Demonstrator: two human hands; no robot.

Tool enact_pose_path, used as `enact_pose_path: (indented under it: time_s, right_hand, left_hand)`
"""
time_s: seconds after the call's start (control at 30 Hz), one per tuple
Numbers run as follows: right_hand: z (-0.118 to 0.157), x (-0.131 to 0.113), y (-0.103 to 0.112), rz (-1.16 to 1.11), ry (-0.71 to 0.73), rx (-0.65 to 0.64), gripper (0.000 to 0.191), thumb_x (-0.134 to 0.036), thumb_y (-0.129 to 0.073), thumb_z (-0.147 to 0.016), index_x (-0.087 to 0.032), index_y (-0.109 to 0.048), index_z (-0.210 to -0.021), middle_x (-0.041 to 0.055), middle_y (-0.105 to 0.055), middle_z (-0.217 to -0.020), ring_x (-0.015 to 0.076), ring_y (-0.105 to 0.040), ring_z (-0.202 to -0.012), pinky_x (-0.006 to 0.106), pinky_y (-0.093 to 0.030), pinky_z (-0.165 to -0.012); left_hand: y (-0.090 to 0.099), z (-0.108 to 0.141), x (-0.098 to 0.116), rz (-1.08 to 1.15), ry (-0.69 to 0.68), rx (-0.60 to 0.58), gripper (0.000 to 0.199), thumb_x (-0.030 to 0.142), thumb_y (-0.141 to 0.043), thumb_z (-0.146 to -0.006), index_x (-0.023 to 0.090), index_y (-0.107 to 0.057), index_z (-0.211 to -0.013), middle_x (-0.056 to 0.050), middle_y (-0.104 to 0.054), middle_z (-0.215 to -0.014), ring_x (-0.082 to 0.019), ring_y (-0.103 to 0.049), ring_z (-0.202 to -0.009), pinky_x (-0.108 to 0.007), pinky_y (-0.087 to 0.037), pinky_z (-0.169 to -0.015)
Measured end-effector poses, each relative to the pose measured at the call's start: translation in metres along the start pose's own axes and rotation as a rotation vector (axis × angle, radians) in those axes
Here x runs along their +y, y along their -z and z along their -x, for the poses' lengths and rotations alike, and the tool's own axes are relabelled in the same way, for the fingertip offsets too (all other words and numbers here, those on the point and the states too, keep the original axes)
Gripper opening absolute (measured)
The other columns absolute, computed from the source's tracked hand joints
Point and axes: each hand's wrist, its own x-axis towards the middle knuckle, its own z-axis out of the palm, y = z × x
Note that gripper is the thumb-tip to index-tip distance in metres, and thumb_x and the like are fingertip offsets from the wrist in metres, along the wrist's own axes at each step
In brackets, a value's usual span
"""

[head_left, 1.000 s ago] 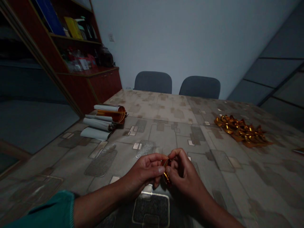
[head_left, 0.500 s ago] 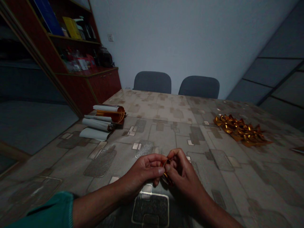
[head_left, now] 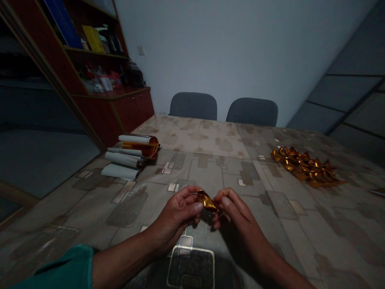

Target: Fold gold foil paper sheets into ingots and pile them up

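Note:
A small folded piece of shiny gold foil point(head_left: 209, 203) is held just above the table near the bottom centre. My left hand point(head_left: 183, 208) pinches its left end between thumb and fingers. At its right end, the thumb and fingers of my right hand point(head_left: 233, 208) are closed on the foil. Several folded gold foil pieces point(head_left: 306, 166) lie grouped on the right side of the table. On the left lies a stack of curled sheets point(head_left: 123, 170), pale on one face and gold-orange on the other.
The table point(head_left: 192, 160) has a patterned cover. Two grey chairs point(head_left: 193, 105) stand behind its far edge. A red-brown cabinet point(head_left: 132, 108) with shelves of objects is at the back left. Something flat lies at the right edge.
My hands have moved slightly apart, and more of the gold foil shows between them. The foil pieces on the right and the curled sheets remain in place.

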Motion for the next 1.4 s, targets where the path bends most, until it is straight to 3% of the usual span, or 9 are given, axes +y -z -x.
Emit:
enact_pose_path:
  time_s: [0.17,0.43,0.6,0.77,0.87,1.07,1.27,1.4]
  right_hand:
    - [-0.001,0.006,-0.006,-0.023,-0.007,-0.011,0.036,-0.039,-0.074,-0.078,-0.025,-0.048,-0.097,0.0016,-0.063,-0.084,0.0189,-0.063,-0.075,0.029,-0.046,-0.062]
    - [-0.004,-0.007,-0.003,-0.032,0.040,-0.019,0.026,-0.034,-0.072,-0.078,-0.025,-0.052,-0.092,0.0002,-0.061,-0.083,0.0175,-0.061,-0.074,0.030,-0.049,-0.063]
    - [-0.006,-0.017,0.006,0.081,0.075,-0.031,0.018,-0.035,-0.066,-0.082,-0.025,-0.055,-0.090,0.0010,-0.060,-0.084,0.0190,-0.058,-0.077,0.033,-0.048,-0.067]
    - [-0.004,-0.013,0.010,0.224,0.056,-0.108,0.016,-0.035,-0.061,-0.087,-0.025,-0.060,-0.099,0.0029,-0.061,-0.087,0.0206,-0.057,-0.080,0.036,-0.044,-0.069]
    - [-0.003,-0.007,0.006,0.230,0.045,-0.070,0.020,-0.037,-0.058,-0.088,-0.025,-0.059,-0.104,0.0040,-0.061,-0.089,0.0210,-0.057,-0.080,0.036,-0.044,-0.068]
    - [-0.001,0.001,-0.004,0.405,0.110,-0.033,0.011,-0.030,-0.058,-0.084,-0.024,-0.056,-0.093,-0.0005,-0.055,-0.071,0.0174,-0.051,-0.064,0.032,-0.038,-0.056]
    - [0.001,-0.001,-0.010,0.474,0.116,-0.030,0.006,-0.025,-0.054,-0.086,-0.023,-0.056,-0.091,-0.0003,-0.054,-0.069,0.0167,-0.050,-0.061,0.031,-0.037,-0.055]
    - [0.001,0.000,-0.009,0.453,0.102,-0.038,0.008,-0.027,-0.053,-0.088,-0.023,-0.056,-0.093,0.0004,-0.056,-0.072,0.0172,-0.052,-0.064,0.032,-0.038,-0.057]
  left_hand:
    - [-0.002,-0.001,-0.001,-0.027,-0.056,0.016,0.040,0.023,-0.086,-0.072,0.019,-0.054,-0.096,0.001,-0.067,-0.081,-0.007,-0.057,-0.060,-0.019,-0.046,-0.058]
    - [0.002,-0.001,-0.004,-0.094,-0.038,-0.099,0.040,0.024,-0.087,-0.069,0.020,-0.054,-0.092,0.000,-0.065,-0.087,-0.010,-0.060,-0.068,-0.023,-0.048,-0.065]
    - [0.001,0.001,0.002,-0.072,0.005,-0.137,0.037,0.048,-0.076,-0.080,0.016,-0.062,-0.091,-0.005,-0.064,-0.088,-0.016,-0.059,-0.080,-0.028,-0.046,-0.076]
    - [0.001,0.000,-0.002,-0.160,0.060,-0.111,0.035,0.037,-0.083,-0.074,0.016,-0.058,-0.084,-0.003,-0.065,-0.081,-0.014,-0.059,-0.073,-0.025,-0.042,-0.068]
    - [-0.002,0.000,-0.004,-0.181,0.049,-0.108,0.038,0.036,-0.084,-0.072,0.018,-0.053,-0.087,-0.002,-0.065,-0.080,-0.013,-0.059,-0.066,-0.024,-0.042,-0.062]
    - [-0.009,0.002,-0.003,-0.264,0.046,-0.045,0.035,0.040,-0.077,-0.076,0.019,-0.050,-0.083,0.000,-0.062,-0.071,-0.011,-0.055,-0.056,-0.022,-0.040,-0.053]
    - [-0.014,0.000,-0.007,-0.312,-0.012,0.056,0.032,0.027,-0.077,-0.067,0.020,-0.047,-0.075,0.001,-0.061,-0.065,-0.010,-0.053,-0.052,-0.020,-0.038,-0.050]
    - [-0.015,0.000,-0.006,-0.330,-0.002,0.064,0.028,0.028,-0.074,-0.070,0.019,-0.048,-0.076,0.002,-0.060,-0.065,-0.009,-0.054,-0.052,-0.020,-0.041,-0.050]
